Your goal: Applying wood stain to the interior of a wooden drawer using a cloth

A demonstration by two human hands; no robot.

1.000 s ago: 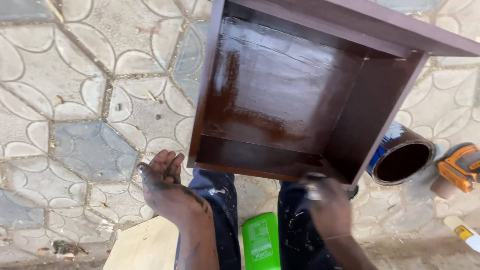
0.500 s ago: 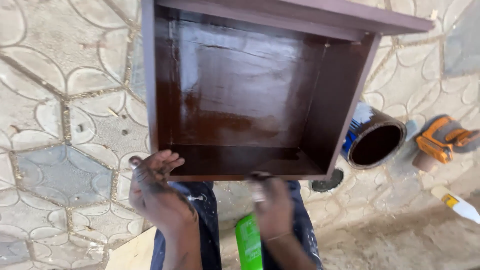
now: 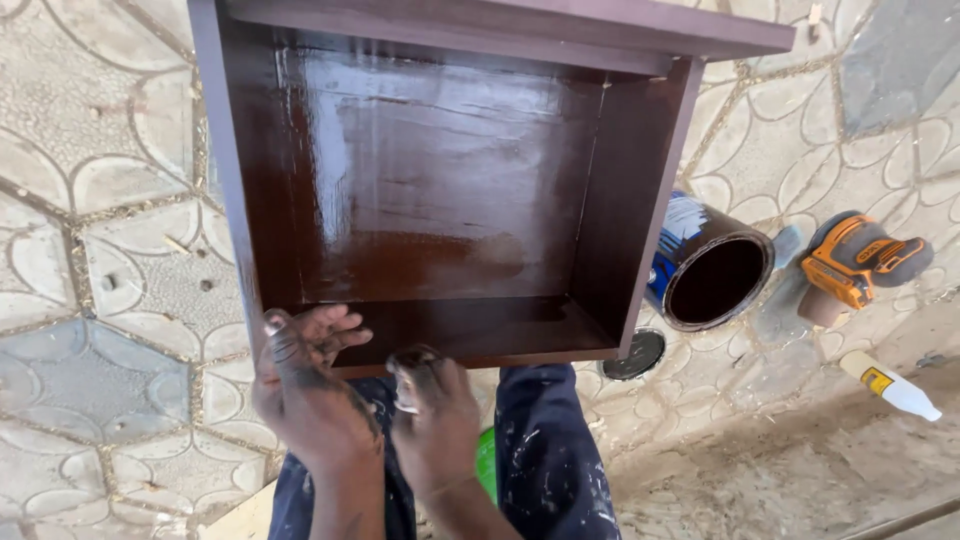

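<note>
A dark brown, glossy wet-looking wooden box stands open toward me on the patterned paving. My left hand, smeared with dark stain, lies over the box's near left corner with its fingers hooked on the edge. My right hand is right beside it at the near edge. Its fingers are curled around something small and pale, probably a rag, that I cannot make out clearly. My paint-spattered blue trousers show below the box.
A paint can with a dark inside lies on its side to the right of the box, with a round black lid near it. Further right are an orange power tool and a white bottle. A green bottle sits between my legs.
My right hand has slid left along the box's near edge, from the right corner to beside my left hand. My left hand has come up onto the box's corner.
</note>
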